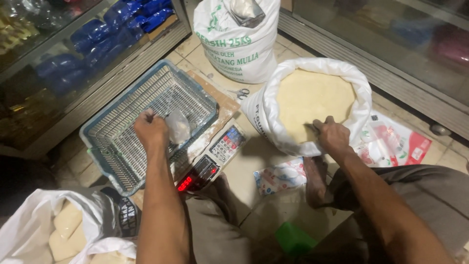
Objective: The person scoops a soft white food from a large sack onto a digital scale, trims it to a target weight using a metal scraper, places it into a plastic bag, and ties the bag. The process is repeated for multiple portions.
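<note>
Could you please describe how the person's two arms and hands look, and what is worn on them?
Both forearms are bare, with no sleeve in view. The left hand and the right hand wear no gloves. I see no watch, bracelet or ring, though the dim light makes small items hard to tell. The arms look lean.

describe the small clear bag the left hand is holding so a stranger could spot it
Find the blue mesh basket sitting on the digital scale. Inside it, the left hand grips a small clear plastic bag of pale grain. It is far smaller than the big white sacks nearby.
</note>
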